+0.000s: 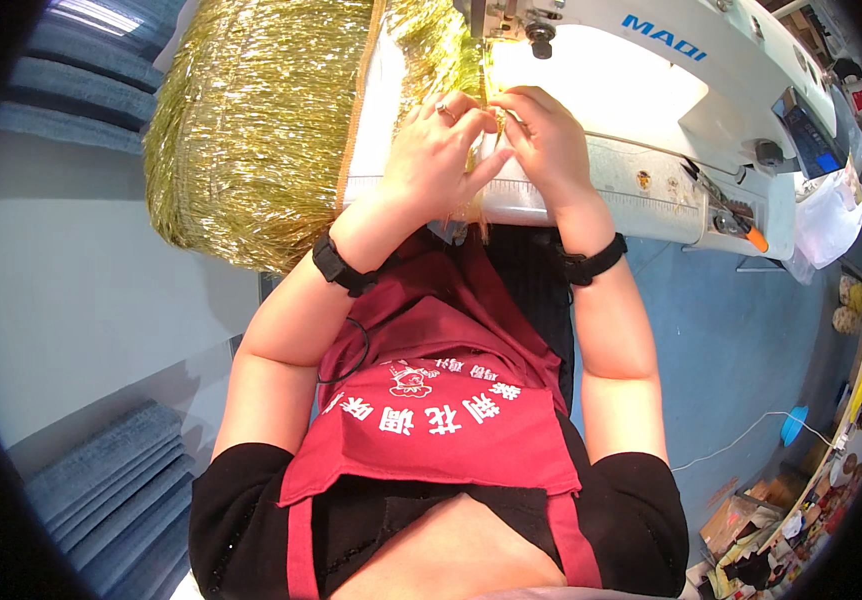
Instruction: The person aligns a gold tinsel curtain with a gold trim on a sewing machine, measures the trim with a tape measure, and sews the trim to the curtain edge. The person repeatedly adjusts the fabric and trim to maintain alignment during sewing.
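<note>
A strip of gold-green tinsel fringe [433, 45] lies under the needle area of a white sewing machine [741, 85]. Just in front of the needle, my left hand [438, 155] is closed, its fingertips pinching the strip's edge. My right hand [548, 145] meets it from the other side, thumb and fingers bent together on the same strip. Loose strands hang below the fingers over the table's front edge. Exactly how much each fingertip holds is hidden by the fingers.
A wide mass of tinsel fringe [251, 130] with a brown edge drapes over the table's left side. On the right of the machine bed [641, 190] lie dark tools and an orange-handled one [756, 238]. A white plastic bag [831, 225] hangs beyond. Blue-grey folded fabric [116, 490] sits lower left.
</note>
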Tool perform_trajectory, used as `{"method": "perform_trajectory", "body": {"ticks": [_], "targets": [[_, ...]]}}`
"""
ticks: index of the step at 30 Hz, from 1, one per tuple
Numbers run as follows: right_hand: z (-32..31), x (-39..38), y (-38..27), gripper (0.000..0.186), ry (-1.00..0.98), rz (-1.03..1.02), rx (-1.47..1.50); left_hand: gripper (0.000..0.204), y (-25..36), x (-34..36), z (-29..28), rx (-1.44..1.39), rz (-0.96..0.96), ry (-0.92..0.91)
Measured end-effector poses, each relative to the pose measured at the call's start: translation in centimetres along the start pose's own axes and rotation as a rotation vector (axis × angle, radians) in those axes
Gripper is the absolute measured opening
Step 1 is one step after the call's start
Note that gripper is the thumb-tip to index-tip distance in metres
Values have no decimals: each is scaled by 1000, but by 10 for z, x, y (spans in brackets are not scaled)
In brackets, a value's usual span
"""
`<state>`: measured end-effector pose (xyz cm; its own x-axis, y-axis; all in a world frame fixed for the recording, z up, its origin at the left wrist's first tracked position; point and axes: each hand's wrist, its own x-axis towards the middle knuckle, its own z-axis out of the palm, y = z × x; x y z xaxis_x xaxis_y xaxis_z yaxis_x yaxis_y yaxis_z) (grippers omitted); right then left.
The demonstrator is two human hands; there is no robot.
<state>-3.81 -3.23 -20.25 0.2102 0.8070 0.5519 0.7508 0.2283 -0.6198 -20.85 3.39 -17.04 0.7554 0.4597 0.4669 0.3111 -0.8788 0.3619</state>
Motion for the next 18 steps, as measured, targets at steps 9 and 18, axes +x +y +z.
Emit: {"method": "perform_trajectory", "body": {"ticks": [9, 18], "targets": [[-6, -9, 1, 24, 66, 83, 111, 49, -11, -6, -2, 381, 87, -188], [-4, -11, 3, 26, 69, 50, 60, 46, -18, -4, -4, 275, 96, -260]]}}
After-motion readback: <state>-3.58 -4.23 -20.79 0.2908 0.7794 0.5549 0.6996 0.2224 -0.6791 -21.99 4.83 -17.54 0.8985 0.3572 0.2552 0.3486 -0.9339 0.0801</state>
